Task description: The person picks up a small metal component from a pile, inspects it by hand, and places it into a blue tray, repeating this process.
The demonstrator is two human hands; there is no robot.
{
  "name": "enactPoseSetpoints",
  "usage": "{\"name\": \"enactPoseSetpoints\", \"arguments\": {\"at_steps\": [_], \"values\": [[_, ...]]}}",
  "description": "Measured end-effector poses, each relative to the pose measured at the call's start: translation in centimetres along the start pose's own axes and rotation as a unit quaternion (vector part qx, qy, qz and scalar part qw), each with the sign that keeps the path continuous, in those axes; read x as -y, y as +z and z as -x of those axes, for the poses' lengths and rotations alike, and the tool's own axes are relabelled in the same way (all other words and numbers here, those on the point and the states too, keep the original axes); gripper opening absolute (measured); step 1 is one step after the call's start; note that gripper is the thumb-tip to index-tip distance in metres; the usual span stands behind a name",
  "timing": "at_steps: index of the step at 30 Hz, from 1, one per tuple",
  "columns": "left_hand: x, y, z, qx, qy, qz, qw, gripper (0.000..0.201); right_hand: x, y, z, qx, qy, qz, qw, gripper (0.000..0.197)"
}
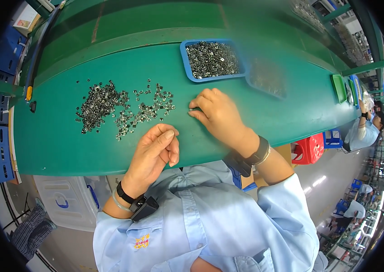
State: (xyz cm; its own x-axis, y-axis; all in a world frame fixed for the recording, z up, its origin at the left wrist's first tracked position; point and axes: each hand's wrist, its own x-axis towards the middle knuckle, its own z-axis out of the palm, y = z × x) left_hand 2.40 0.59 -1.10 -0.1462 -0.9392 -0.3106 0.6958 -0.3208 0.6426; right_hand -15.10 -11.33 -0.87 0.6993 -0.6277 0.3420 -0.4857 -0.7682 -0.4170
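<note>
My right hand (221, 113) is above the green tabletop, thumb and forefinger pinched on a small shiny metal part (191, 109). Nearer to me, my left hand (155, 147) is closed, its thumb pressed over curled fingers; whatever it may hold is hidden. Beyond and left of the left hand lies a dense heap of small dark, square-looking metal parts (97, 104). Between that heap and my right hand, more loose parts (144, 111) are scattered in a thin layer. A blue tray (184, 59) filled with similar parts stands beyond my right hand.
A blurred patch covers the tabletop right of the tray. Green trays (338, 88) stand at the table's far right end, near another person (364, 131). A red stool (309, 148) is beside the table; a clear lidded bin (63, 201) sits below its left front edge.
</note>
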Motion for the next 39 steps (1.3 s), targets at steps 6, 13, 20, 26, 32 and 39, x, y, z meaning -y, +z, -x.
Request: {"name": "enactPoseSetpoints", "arguments": {"at_steps": [6,13,20,26,32,39], "values": [[-0.2,1.3,0.1,-0.035,-0.005,-0.047,0.998,0.017,2.0,-1.3,0.2,-0.001,-0.041,-0.088,0.995,0.017],[-0.3,1.6,-0.3,-0.02,-0.005,-0.035,0.999,0.019,3.9,-2.5,0.6,-0.012,-0.052,-0.129,0.99,0.02],[-0.1,1.7,-0.1,0.027,0.007,0.023,0.999,0.019,3.8,-2.2,1.0,-0.069,-0.042,-0.151,0.985,0.023],[-0.7,1.3,-0.2,0.038,0.011,-0.023,0.999,0.02,3.6,-2.9,0.1,-0.064,-0.091,-0.152,0.982,0.017],[-0.3,1.4,-0.3,0.019,0.027,-0.008,0.999,0.022,3.7,-2.3,0.2,-0.078,-0.049,-0.178,0.98,0.016],[-1.0,1.6,-0.4,-0.005,0.043,-0.079,0.996,0.02,4.0,-3.5,0.0,-0.022,-0.09,-0.093,0.991,0.021]]}}
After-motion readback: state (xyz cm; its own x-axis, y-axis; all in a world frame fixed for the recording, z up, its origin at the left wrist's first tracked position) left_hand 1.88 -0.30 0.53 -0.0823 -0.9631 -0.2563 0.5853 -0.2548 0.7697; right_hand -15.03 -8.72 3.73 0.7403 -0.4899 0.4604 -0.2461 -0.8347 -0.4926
